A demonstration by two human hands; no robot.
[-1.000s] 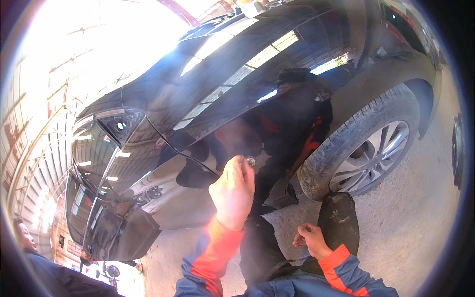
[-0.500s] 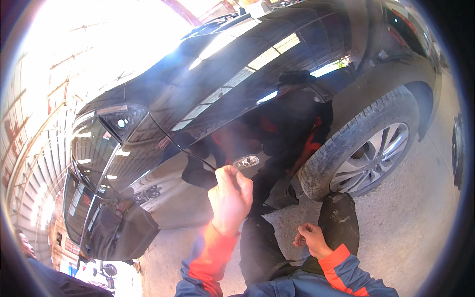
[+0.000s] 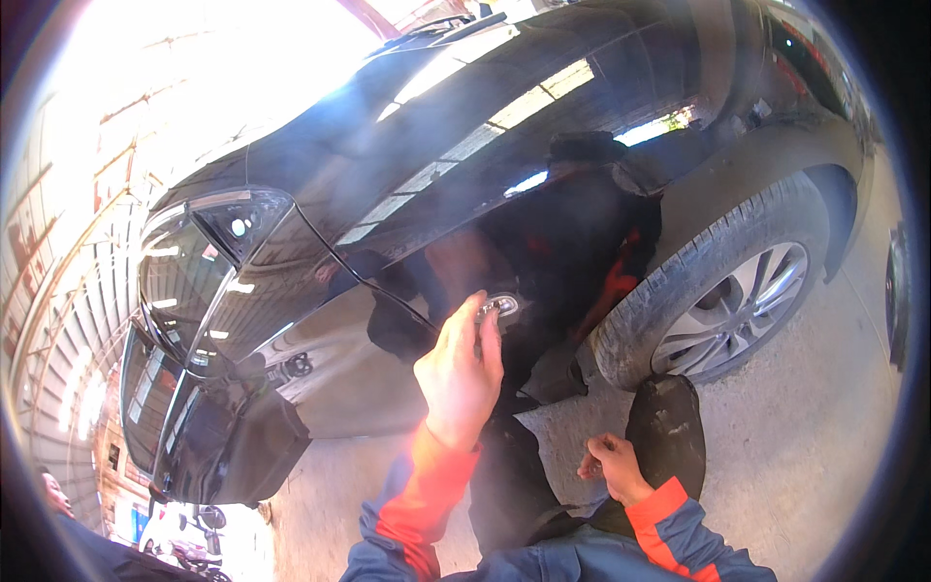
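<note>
On the dark, glossy car's front fender is a small oval side lamp [image 3: 502, 307] with a clear lens. My left hand [image 3: 459, 383] reaches up to it, the thumb and fingertips closed in a pinch at the lamp's left end. My fingers cover part of the lamp. Over my lap, near my right knee, my right hand [image 3: 617, 468] is held with its fingers curled in; whether anything is inside them is hidden.
Right of the lamp stands the front wheel [image 3: 732, 301], close to my knee [image 3: 665, 412]. The car door [image 3: 238, 436] hangs open at the left. Another person [image 3: 82, 538] is at the lower left edge. Concrete floor [image 3: 776, 436] lies around me.
My left hand has moved up and slightly right, from below the lamp onto its left end, and its thumb and fingers have parted a little. My right hand has stayed put.
</note>
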